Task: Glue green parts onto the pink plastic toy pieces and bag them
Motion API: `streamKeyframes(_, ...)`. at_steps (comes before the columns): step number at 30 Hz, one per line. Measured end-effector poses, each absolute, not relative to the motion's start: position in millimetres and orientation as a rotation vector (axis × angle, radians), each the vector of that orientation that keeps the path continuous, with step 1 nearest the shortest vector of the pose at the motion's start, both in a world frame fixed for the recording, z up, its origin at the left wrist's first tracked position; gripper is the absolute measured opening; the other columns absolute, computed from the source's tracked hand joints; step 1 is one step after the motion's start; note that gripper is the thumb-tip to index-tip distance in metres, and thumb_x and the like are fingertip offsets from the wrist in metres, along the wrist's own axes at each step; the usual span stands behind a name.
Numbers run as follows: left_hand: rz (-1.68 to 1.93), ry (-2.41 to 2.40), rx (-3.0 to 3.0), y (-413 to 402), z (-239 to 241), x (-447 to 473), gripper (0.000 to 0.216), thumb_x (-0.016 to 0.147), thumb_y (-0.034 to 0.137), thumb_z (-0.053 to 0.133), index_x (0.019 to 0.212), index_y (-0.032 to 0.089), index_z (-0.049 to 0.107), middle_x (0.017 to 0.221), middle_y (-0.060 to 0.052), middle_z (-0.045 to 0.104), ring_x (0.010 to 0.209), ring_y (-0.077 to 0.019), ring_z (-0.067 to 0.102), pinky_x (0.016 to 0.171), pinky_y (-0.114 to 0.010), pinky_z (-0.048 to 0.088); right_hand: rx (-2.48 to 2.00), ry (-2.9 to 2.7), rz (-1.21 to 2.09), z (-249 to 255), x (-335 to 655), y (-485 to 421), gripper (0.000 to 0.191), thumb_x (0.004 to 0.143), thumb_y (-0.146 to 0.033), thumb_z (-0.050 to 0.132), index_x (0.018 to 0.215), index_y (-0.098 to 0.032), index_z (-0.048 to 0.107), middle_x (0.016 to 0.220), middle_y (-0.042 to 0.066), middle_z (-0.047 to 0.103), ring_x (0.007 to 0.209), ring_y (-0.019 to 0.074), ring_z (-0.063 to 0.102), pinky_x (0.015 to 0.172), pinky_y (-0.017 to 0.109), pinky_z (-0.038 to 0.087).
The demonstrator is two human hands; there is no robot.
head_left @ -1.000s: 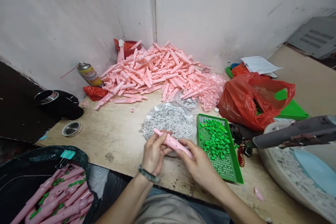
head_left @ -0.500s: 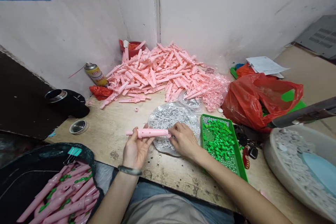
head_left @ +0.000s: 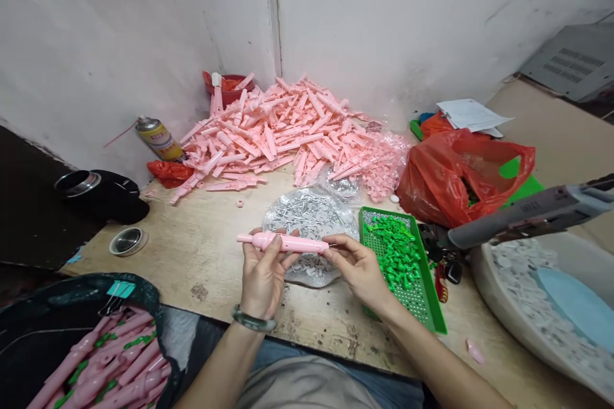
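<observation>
My left hand (head_left: 263, 278) wraps its fingers and thumb round a long pink plastic tube (head_left: 300, 244), held level above the work table. It has a narrow stem at the left and tapers to the right. At the tube's right end, my right hand (head_left: 359, 268) brings thumb and forefinger together in a pinch. Something thin seems to show between these fingertips, too small to make out. Under the tube lies a round plastic-lined tray (head_left: 273, 208) with metal pins (head_left: 302, 204) and small grey-white pieces (head_left: 314, 265).
Pink parts (head_left: 278, 128) are heaped against the wall. Right of the tray stands a green basket (head_left: 439, 313) of green pieces, near a red bag (head_left: 426, 172), a grey bar (head_left: 508, 220) and a tub (head_left: 494, 294) of white pieces. A dark bag (head_left: 160, 307) holds pink tubes, lower left.
The view has shifted slightly to the right. The pink tube has come a little nearer and turned, its right end now lower. My right hand has moved right, its fingertips still at that end.
</observation>
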State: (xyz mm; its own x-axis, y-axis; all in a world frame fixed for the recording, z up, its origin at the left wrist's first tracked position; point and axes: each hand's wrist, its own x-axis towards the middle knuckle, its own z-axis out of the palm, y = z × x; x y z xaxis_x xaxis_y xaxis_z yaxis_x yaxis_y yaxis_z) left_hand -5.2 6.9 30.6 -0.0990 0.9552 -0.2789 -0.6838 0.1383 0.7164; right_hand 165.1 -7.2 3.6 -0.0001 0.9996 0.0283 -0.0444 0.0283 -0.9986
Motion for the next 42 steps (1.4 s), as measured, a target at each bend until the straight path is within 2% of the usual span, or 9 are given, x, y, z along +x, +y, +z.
streamKeyframes(6,1.228,0.795,0.458,0,37,-4,0.048,0.080,0.024,0.075,0.117,0.030,0.046,0.106,-0.003,0.068,0.099,-0.0267,0.072,0.076,-0.036,0.061,-1.118,-0.900,1.327,11,181,-11,0.028,0.084,-0.040,0.068,0.102,-0.019,0.066,0.088,0.004,0.066,0.081,0.0190,0.067,0.078,0.037,0.060)
streamKeyframes(10,0.875,0.725,0.415,-5,39,-5,0.042,0.084,0.031,0.072,0.121,0.023,0.053,0.101,-0.009,0.071,0.079,-0.0229,0.075,0.064,-0.029,0.061,-1.100,-1.053,1.420,30,192,-11,0.026,0.091,-0.039,0.056,0.097,-0.016,0.067,0.080,0.004,0.060,0.071,0.0176,0.063,0.060,0.031,0.056)
streamKeyframes(15,0.542,0.653,0.417,-8,39,-6,0.031,0.080,0.041,0.075,0.088,0.012,0.066,0.067,-0.005,0.067,0.050,-0.0159,0.068,0.040,-0.016,0.049,-1.002,-1.987,0.836,58,199,-19,0.020,0.097,-0.028,0.054,0.105,-0.024,0.073,0.083,0.003,0.057,0.078,0.0145,0.057,0.068,0.026,0.048)
streamKeyframes(19,0.359,0.653,0.454,-8,37,-8,0.040,0.074,0.048,0.079,0.084,0.011,0.069,0.062,-0.005,0.066,0.047,-0.0168,0.067,0.038,-0.017,0.047,-0.916,-2.426,0.523,75,205,-23,0.026,0.101,-0.027,0.047,0.113,-0.022,0.070,0.084,0.004,0.055,0.071,0.0132,0.052,0.059,0.023,0.041)
streamKeyframes(23,0.236,0.678,0.519,-11,33,-7,0.047,0.070,0.056,0.078,0.075,0.011,0.070,0.053,-0.007,0.065,0.038,-0.0135,0.059,0.032,-0.016,0.040,-0.848,-2.685,0.281,83,204,-30,0.027,0.102,-0.025,0.042,0.099,-0.019,0.068,0.077,0.003,0.055,0.065,0.0147,0.047,0.054,0.026,0.034)
streamKeyframes(29,0.204,0.720,0.544,-18,30,-2,0.050,0.068,0.060,0.077,0.063,0.011,0.069,0.048,-0.007,0.063,0.034,-0.0114,0.053,0.031,-0.016,0.036,-0.774,-2.792,0.177,72,198,-39,0.028,0.103,-0.023,0.041,0.087,-0.015,0.063,0.079,0.005,0.058,0.065,0.0164,0.047,0.053,0.030,0.033)
streamKeyframes(34,0.142,0.687,0.600,-18,21,-5,0.054,0.075,0.064,0.069,0.070,0.010,0.072,0.049,-0.007,0.063,0.033,-0.0108,0.051,0.030,-0.016,0.033,-0.792,-2.745,0.379,78,204,-30,0.028,0.103,-0.021,0.039,0.095,-0.015,0.066,0.080,0.005,0.056,0.066,0.0155,0.048,0.054,0.029,0.034)
streamKeyframes(37,0.121,0.641,0.623,-17,9,-7,0.065,0.066,0.073,0.069,0.076,0.009,0.073,0.047,-0.006,0.062,0.032,-0.0111,0.050,0.028,-0.017,0.032,-0.857,-2.752,0.657,91,207,-29,0.023,0.102,-0.022,0.044,0.104,-0.017,0.066,0.083,0.004,0.056,0.066,0.0131,0.049,0.055,0.026,0.035)
streamKeyframes(42,0.066,0.687,0.643,-15,2,-4,0.072,0.052,0.081,0.072,0.067,0.011,0.069,0.044,-0.004,0.060,0.031,-0.0115,0.049,0.027,-0.018,0.033,-0.941,-2.875,0.686,102,204,-30,0.014,0.096,-0.019,0.054,0.089,-0.014,0.065,0.081,0.003,0.057,0.064,0.0124,0.047,0.055,0.028,0.030)
